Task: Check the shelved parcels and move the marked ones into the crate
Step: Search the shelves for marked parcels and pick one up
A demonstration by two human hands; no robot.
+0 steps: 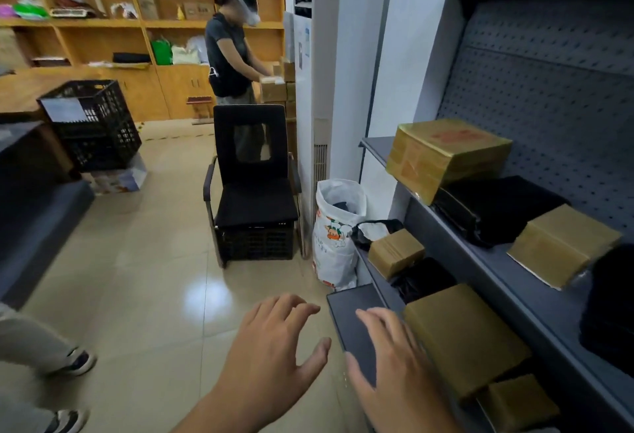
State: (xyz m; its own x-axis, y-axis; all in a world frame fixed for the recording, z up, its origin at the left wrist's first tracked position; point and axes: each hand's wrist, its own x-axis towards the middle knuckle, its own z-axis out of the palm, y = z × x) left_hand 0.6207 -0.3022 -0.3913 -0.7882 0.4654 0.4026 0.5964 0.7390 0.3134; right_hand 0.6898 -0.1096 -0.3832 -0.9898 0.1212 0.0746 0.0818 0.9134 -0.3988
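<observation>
Left hand: your left hand (pixel 271 347) hung over the floor tiles in the lower centre of the frame, fingers spread and relaxed, holding nothing.
Right hand: your right hand (pixel 394 371) was also released and empty. Its fingers (pixel 374 319) were straight, above the bare end of the lower shelf (pixel 353 329).
Nearest parcel: a brown taped parcel (pixel 470 340) lay flat on that shelf, at the lower right of the frame.
Parcel from fingers: it sat just beside your right fingers, on their right. Its near corner was close to the fingertips, though you could not tell from this view whether they touched it.
Long axis: the parcel ran from upper left to lower right of the frame, roughly along the shelf's front edge.
Nearer hand: the right, clearly; the left was well apart from the parcel, with the shelf end between them.
Marking: none showed on the parcel's top face, and the other faces were hidden.
Crate: the black crate (pixel 89 123) stood at the upper left of the frame, well apart from the shelf.
Next move: you probably needed to close your right hand over the near corner and turn the parcel to check it.
</observation>
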